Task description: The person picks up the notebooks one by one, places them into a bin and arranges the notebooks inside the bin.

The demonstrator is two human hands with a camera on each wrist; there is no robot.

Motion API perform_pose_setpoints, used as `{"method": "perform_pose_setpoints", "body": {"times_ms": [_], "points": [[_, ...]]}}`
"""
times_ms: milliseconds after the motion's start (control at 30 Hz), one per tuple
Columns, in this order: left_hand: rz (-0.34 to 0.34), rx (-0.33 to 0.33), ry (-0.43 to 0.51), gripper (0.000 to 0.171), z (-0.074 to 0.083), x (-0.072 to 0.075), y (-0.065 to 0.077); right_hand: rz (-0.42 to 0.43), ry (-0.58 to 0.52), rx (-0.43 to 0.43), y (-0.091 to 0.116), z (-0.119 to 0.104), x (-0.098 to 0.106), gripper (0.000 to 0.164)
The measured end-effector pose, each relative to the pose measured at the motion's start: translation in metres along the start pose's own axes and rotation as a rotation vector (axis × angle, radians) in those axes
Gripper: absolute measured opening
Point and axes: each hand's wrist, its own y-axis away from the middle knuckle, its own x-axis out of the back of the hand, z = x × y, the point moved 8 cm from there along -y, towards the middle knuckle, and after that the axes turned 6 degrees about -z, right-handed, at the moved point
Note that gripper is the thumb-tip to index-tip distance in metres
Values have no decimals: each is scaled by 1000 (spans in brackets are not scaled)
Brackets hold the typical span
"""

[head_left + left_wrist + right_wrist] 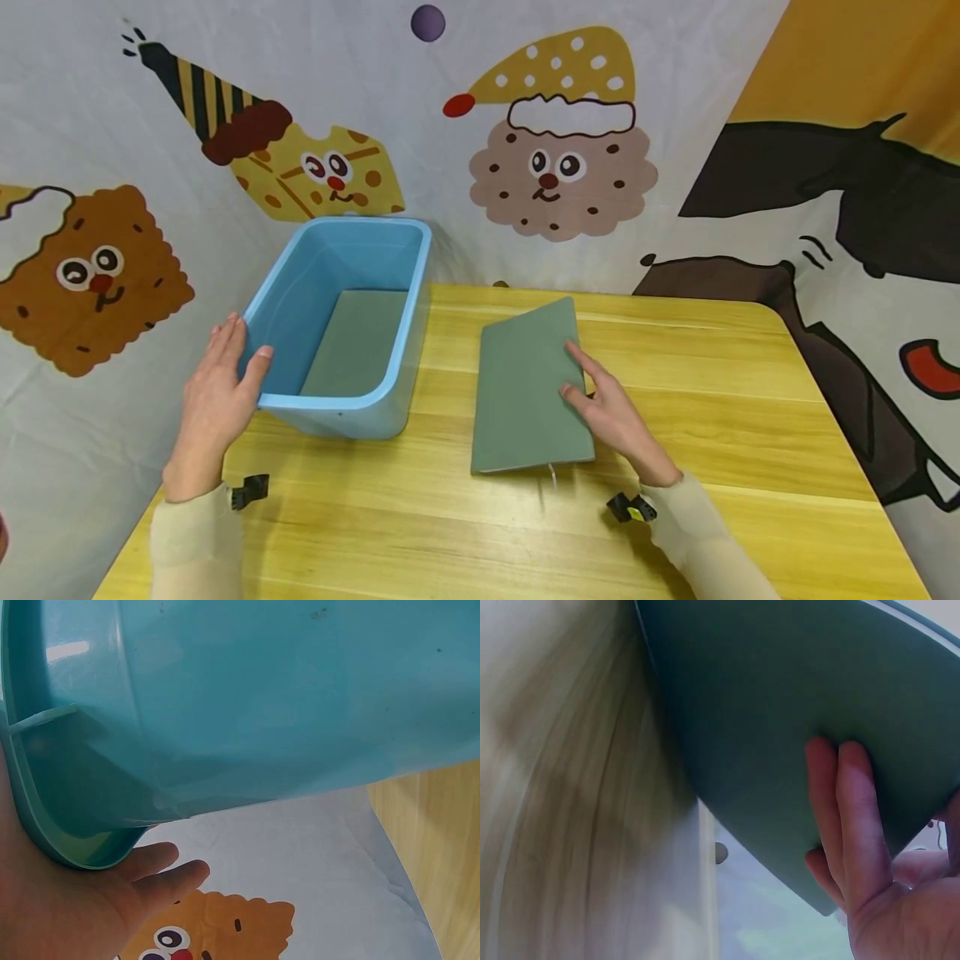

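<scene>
A green notebook (525, 392) is tilted over the table, with a thin ribbon showing at its near edge. My right hand (618, 417) pinches its right edge, the thumb on the upper cover and several fingers (859, 802) against the underside. To the left stands a light blue plastic bin (416, 350). Flat on its floor lies another green notebook (360, 342). My left hand (217, 400) rests along the bin's left rim near the front corner, its fingers straight on the outside and the thumb at the rim.
The wooden table (720, 383) extends under the bin and out to the right. Behind it hangs a white cloth (442, 158) printed with cartoon food figures, close to the bin's far end. Black straps (251, 490) are on both wrists.
</scene>
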Motion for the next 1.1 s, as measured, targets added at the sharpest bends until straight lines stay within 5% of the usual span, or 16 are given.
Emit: {"method": "perform_pose_setpoints", "body": {"times_ms": [1100], "points": [[5, 3, -3, 73, -1, 0, 0, 129, -203, -23, 17, -26, 12, 65]]}}
